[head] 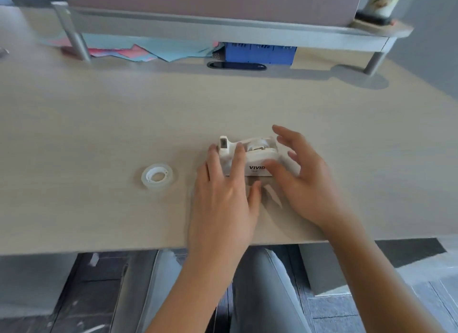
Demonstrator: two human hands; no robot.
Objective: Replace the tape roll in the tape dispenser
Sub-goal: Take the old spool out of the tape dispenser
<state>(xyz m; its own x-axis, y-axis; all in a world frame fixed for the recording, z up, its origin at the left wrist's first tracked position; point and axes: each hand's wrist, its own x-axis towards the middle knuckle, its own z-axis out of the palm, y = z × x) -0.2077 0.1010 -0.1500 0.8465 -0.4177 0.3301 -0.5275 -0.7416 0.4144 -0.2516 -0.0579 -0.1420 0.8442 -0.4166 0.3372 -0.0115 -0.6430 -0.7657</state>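
Observation:
A white tape dispenser with black lettering on its side stands near the front middle of the pale wooden desk, its cutter end pointing left. A roll sits in its cradle. My left hand rests on the dispenser's left end, fingers draped over the cutter part. Just right of the dispenser hovers my right hand, fingers spread and blurred, holding nothing. A clear tape roll with a white core lies flat on the desk, well to the left of the dispenser.
A grey metal shelf on legs spans the back of the desk. Under it lie coloured paper sheets, a blue box and a dark oval cable slot. A patterned cylinder stands on the shelf's right end.

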